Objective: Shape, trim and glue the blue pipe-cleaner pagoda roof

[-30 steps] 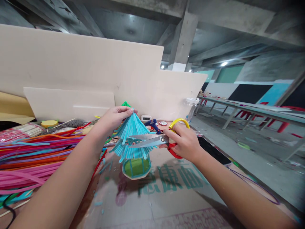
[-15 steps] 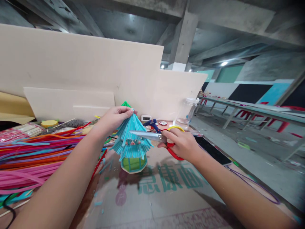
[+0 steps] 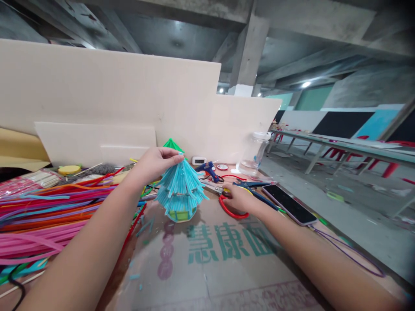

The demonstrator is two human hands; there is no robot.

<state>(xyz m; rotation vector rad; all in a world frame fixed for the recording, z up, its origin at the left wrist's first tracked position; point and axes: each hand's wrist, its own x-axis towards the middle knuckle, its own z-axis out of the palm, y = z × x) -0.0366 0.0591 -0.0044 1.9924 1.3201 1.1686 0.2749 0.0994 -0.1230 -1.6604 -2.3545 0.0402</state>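
My left hand (image 3: pixel 158 163) pinches the tip of a small tiered model (image 3: pixel 182 185), built like a pagoda from light blue chenille stems with a green base. The model is upright, low over the board or standing on it; I cannot tell which. To its right, my right hand (image 3: pixel 240 198) grips scissors (image 3: pixel 223 203) with red and yellow handles, low at the tabletop. Their blades point left, toward the model, and their tips are partly hidden behind it. Behind the model shows a green pointed piece (image 3: pixel 171 144).
Bundles of coloured chenille stems (image 3: pixel 42 216) cover the left side. A blue glue gun (image 3: pixel 210 170), a small white timer (image 3: pixel 199 160) and a clear jar (image 3: pixel 254 151) stand behind. Pliers (image 3: pixel 259 194) and a phone (image 3: pixel 289 204) lie at right. A pale board (image 3: pixel 113 86) rises at the back.
My right hand has lowered the scissors from beside the model's tiers to the tabletop. The model has dropped slightly and its base is less visible. Pliers now show past my right hand.
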